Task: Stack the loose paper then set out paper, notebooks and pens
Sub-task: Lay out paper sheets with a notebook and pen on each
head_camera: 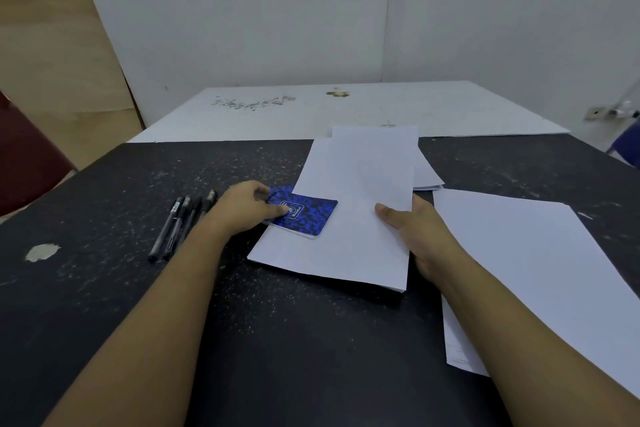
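A small blue patterned spiral notebook [306, 215] lies on a sheet of white paper [304, 255] at the table's middle, and my left hand [247, 208] grips its left edge. My right hand [415, 229] holds a thin stack of white sheets [370, 184] by its right edge, thumb on top; the stack covers the notebook's upper right corner. More white sheets [427, 177] peek out behind it. Several black pens [181, 222] lie side by side just left of my left wrist. A further pile of white paper [540, 270] sits to the right.
The black speckled table [104, 288] has a chipped pale spot [43, 251] at the left. A white board [346, 111] lies beyond the table's far edge against the wall. A dark red object [24, 156] stands at the left.
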